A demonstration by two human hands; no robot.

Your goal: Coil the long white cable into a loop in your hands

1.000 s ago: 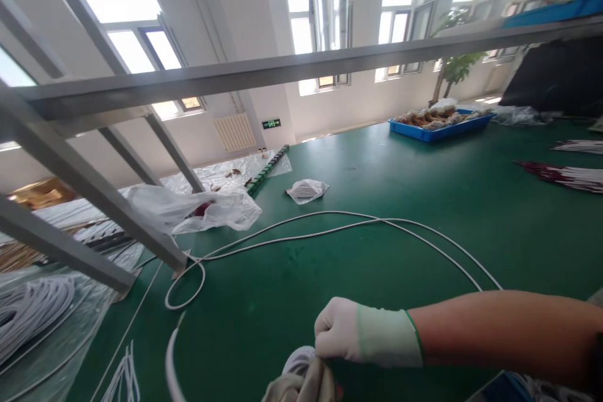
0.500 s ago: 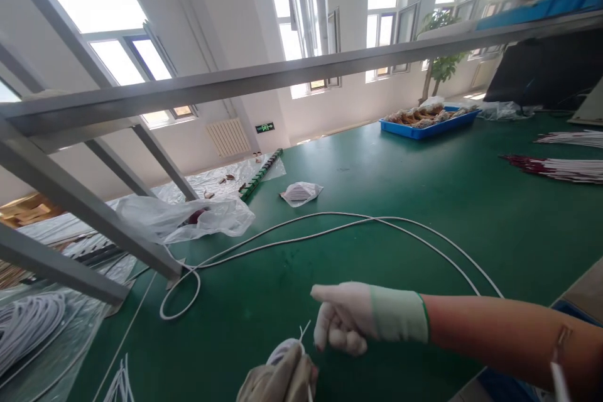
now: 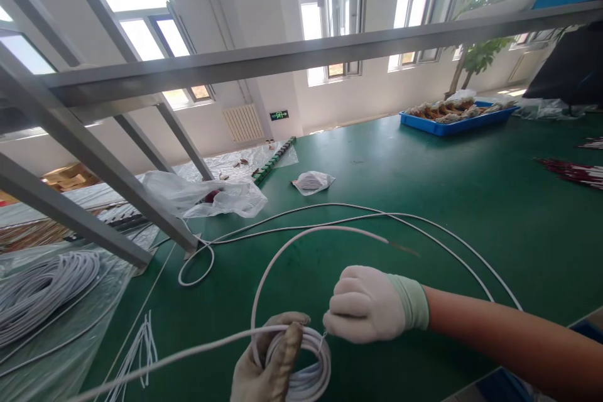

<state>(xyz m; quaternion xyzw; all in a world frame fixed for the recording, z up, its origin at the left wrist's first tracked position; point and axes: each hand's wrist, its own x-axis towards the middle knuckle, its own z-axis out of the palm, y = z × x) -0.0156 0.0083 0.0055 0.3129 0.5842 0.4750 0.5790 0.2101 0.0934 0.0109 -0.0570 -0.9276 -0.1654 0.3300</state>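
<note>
My left hand (image 3: 266,367), in a worn grey glove, grips a small coil of white cable (image 3: 306,367) at the bottom edge of the view. My right hand (image 3: 365,304), in a white glove with a green cuff, is closed in a pinch at the coil's right side, on a thin tie or wire end too fine to name. A loose loop of the same white cable (image 3: 301,235) arches up from the coil over the green table (image 3: 471,201). More white cable (image 3: 424,223) runs across the table behind it.
Grey metal frame bars (image 3: 117,182) slant over the table's left. A large cable bundle in plastic (image 3: 42,289) lies at left, crumpled plastic bags (image 3: 211,198) and a small packet (image 3: 311,182) behind. A blue tray (image 3: 452,122) and red-white wire bundles (image 3: 572,171) sit at right.
The coil has come up into view in my left hand. A loop of cable now arches over the table. My right hand moved down to the coil's side and pinches there.
</note>
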